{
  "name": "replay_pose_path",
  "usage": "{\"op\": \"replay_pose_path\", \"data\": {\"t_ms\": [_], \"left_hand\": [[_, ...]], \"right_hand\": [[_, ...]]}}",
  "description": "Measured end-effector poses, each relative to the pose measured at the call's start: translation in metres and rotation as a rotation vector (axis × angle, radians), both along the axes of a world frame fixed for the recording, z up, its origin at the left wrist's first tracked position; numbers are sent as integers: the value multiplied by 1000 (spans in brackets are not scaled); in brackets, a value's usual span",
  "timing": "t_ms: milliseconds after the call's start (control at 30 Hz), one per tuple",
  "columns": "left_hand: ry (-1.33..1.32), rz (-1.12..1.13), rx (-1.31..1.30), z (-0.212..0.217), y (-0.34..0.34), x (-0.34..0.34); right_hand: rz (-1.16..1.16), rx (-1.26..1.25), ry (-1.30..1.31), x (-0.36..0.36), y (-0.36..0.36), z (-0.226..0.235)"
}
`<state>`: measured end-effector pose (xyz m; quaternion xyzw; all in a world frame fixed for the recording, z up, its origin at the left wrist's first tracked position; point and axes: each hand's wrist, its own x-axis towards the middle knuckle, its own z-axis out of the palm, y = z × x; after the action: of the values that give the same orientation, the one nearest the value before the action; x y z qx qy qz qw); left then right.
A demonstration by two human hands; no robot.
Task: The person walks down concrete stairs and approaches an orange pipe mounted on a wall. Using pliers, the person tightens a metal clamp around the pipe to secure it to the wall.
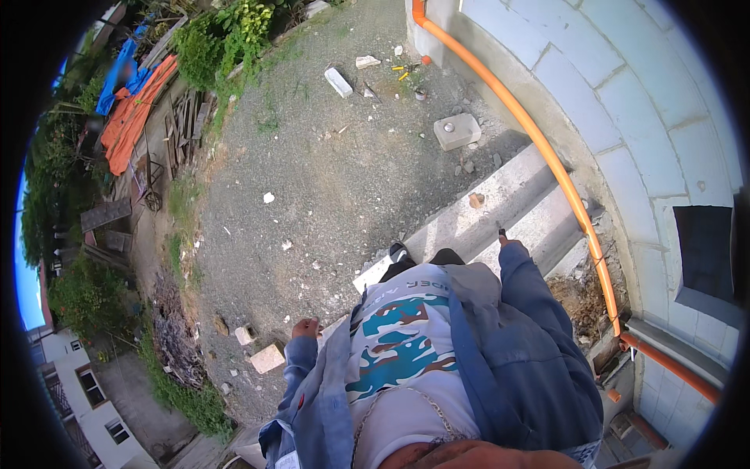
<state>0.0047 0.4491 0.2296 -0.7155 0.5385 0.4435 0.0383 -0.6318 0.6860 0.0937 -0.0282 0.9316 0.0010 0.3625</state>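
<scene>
My left hand (306, 327) hangs out beside my body over the gravel, its fingers loosely bent with nothing seen in them. A pale block (267, 359) lies on the ground a little below it. On the other side, my right hand (509, 238) is closed in front of the blue sleeve, above the concrete steps (461, 227). A small dark thing sticks out of its fingertips, too small to name. Farther along the steps rests a brownish broken piece (476, 201). One foot in a dark sandal (398, 252) shows at the edge of the steps.
An orange pipe (539, 141) curves along the pale block wall (625, 109) on the right. On the gravel (312, 180) stand a concrete block (457, 131), a white block (338, 83) and scattered stones. Planks (183, 125) and an orange tarp (139, 117) lie far left.
</scene>
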Motion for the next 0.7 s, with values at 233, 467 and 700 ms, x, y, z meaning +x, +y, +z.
{"op": "replay_pose_path", "data": {"t_ms": [233, 467, 700], "left_hand": [[52, 358, -50, -92, -105, -9], [98, 305, -149, -174, -276, -90], [-203, 158, -85, -325, -429, -216]], "right_hand": [[31, 229, -236, -10, 30, -108], [63, 188, -303, -49, -111, -171], [369, 169, -28, -200, -324, -297]]}}
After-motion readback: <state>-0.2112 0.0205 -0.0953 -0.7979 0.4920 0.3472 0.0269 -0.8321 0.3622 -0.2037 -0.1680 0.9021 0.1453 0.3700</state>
